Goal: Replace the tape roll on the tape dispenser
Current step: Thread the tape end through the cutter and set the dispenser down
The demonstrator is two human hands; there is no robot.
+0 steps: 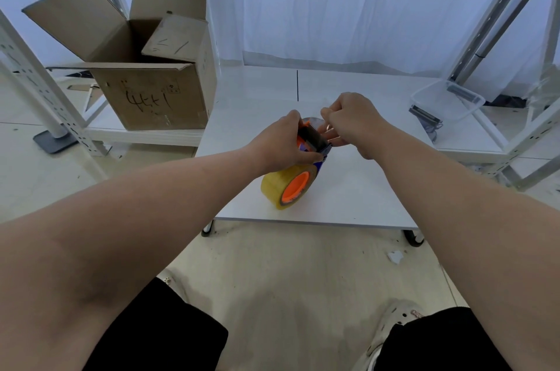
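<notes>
A yellowish tape roll [277, 185] with an orange hub sits mounted in an orange-and-black tape dispenser [313, 140] that stands on the white table [363, 194]. My left hand [281, 143] grips the dispenser's body from the left side. At the dispenser's toothed front end my right hand [351, 119] has its fingers curled, pinching what looks like the clear tape end [325, 131]. My hands hide most of the dispenser's frame.
An open cardboard box [145, 91] stands on a low shelf at the left. A clear plastic tub [445, 100] sits at the right, by a dark object. Metal shelving posts flank both sides. White curtain behind.
</notes>
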